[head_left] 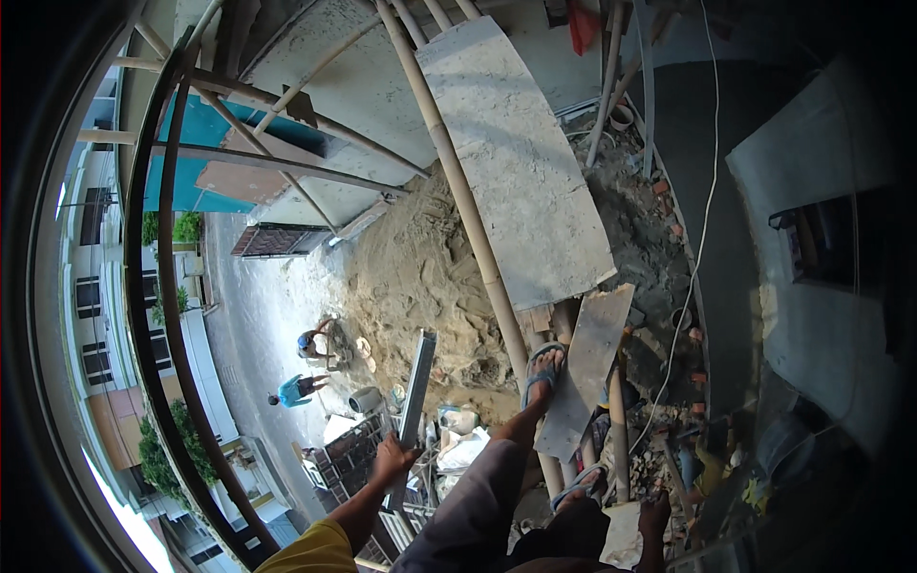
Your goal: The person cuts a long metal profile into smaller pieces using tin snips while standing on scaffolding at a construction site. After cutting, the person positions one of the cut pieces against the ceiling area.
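Observation:
My left hand [392, 460] is closed around a long grey metal straightedge bar [414, 392], which slants up and away from me. At the lower right, my right hand [654, 517] hangs in shadow beside my leg; its fingers are too dark to make out. My feet in flip-flops stand on the scaffold, one by a narrow plank [585, 372] and the other nearer me on the poles. Beyond the narrow plank lies a wide, mortar-stained board [521, 162], with a long bamboo pole [458, 186] along its left side.
Far below are a sand heap [411, 272], two people [304, 387] on the paved ground and a bucket [364, 399]. Bamboo poles [287, 105] cross at the upper left. A pale cable [709, 191] hangs on the right, near rubble and bricks [661, 189].

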Available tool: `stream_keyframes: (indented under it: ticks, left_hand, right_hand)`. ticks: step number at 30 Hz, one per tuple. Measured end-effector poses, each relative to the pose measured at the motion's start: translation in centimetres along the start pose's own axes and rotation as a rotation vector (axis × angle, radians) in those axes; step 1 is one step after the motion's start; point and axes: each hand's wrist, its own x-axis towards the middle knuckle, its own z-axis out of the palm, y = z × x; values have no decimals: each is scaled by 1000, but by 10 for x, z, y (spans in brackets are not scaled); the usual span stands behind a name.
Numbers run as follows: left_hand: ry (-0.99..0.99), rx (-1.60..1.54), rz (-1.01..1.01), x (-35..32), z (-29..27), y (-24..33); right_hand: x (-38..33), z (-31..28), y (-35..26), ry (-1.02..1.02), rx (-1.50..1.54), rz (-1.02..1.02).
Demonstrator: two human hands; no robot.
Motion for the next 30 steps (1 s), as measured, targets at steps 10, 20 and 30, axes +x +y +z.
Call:
stream_keyframes:
  ticks: [10, 20, 30]
  left_hand:
    - [114, -213, 296, 173, -200, 206]
    - [137, -298, 365, 370, -316, 380]
    - [325, -359, 440, 511, -401, 475]
  right_hand:
    - [33, -7, -206, 84, 121, -203]
    - [95, 9, -361, 18, -15, -85]
    - [277, -101, -765, -51, 28, -293]
